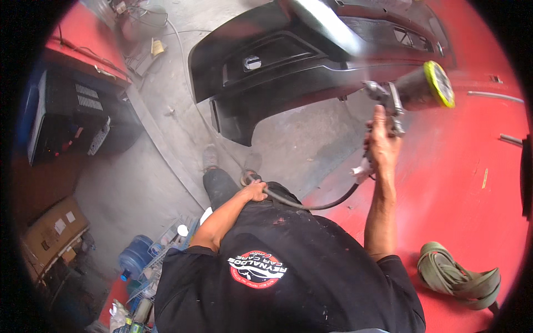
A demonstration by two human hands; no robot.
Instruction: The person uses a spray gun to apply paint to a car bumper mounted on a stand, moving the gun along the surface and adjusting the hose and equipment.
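Left hand (256,190) wraps round the black hose (308,207) | black bumper (311,77) gleams ahead | and here's the right hand (384,145), clamped round a silvery spray gun (395,104) near the bumper's right end, dark cup (416,91) rimmed bright yellow-green!

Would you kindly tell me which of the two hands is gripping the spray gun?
The right hand, reaching forward, grips the spray gun; the left hand, close to the waist, holds the dark hose instead.

Spray gun (396,105): in right hand (384,145), before the bumper (283,80). Cardboard box (55,236): left of water jug (137,254). Strap (458,280): lower right.
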